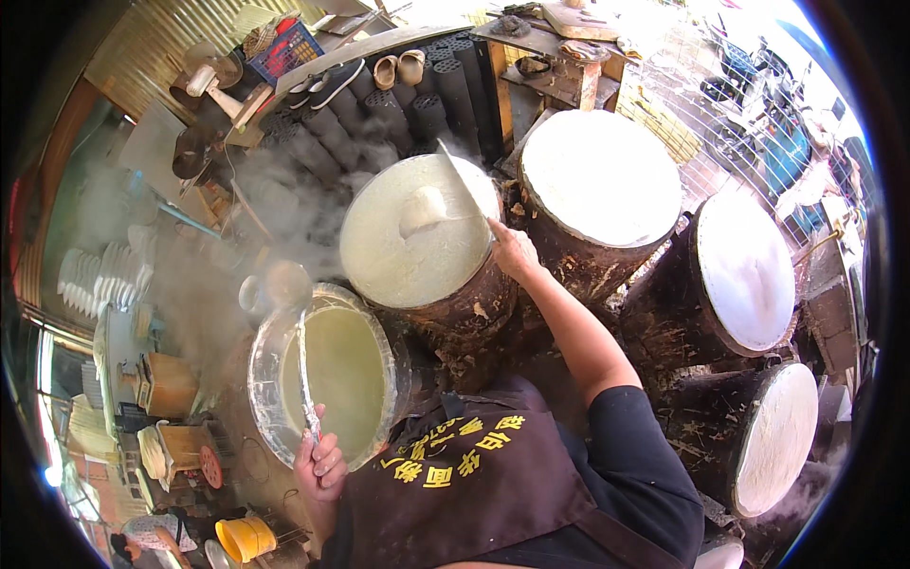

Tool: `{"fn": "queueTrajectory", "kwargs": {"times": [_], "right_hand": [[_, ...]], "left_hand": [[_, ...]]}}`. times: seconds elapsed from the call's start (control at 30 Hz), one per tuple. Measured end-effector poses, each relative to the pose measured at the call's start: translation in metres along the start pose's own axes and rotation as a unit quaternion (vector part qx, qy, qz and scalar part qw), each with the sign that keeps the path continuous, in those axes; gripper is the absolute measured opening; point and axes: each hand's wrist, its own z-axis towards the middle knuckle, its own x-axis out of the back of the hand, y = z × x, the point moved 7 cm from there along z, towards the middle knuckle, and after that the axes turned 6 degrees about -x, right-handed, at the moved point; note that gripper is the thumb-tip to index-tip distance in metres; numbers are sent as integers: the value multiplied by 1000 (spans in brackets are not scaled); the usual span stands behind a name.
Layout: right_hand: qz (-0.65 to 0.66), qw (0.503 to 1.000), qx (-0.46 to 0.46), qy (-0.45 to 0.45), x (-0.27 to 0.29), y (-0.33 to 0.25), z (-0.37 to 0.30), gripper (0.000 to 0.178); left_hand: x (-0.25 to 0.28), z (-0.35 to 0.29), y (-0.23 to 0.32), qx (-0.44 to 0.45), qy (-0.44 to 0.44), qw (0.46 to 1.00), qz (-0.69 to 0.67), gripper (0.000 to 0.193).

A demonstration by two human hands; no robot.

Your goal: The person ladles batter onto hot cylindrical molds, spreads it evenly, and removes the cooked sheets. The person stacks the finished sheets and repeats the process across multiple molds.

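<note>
My left hand (322, 465) is closed round the lower end of a long-handled ladle (287, 283), whose handle crosses the near-left vat. Its bowl hangs over that vat's far-left edge. In this vat (387, 341) stands a cloudy, pale green liquid (334, 375). My right arm reaches forward, and my right hand (515, 252) grips the near end of a thin, pale, straight-edged tool (463, 182). It slants over the middle vat, where pale, foamy liquid (403, 261) fills the top. A lighter rounded patch (423, 211) shows there; I cannot tell what it is.
Steam drifts over the left side. More dark vats stand on the right, among them a white-topped vat (602, 175). Stacked black coal cylinders (389, 119) lie beyond, with shoes (398, 69) above them. A yellow bucket (245, 539) sits at the lower left.
</note>
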Motion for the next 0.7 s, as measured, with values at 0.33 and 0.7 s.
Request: {"fn": "queueTrajectory", "kwargs": {"times": [0.33, 0.7], "right_hand": [[-59, 976, 168, -128, 5, -6, -34, 51], [167, 982, 49, -79, -34, -9, -98, 48]], "left_hand": [[-13, 28, -30, 46, 7, 999, 9, 45], [-16, 153, -44, -23, 129, 905, 406, 34]]}}
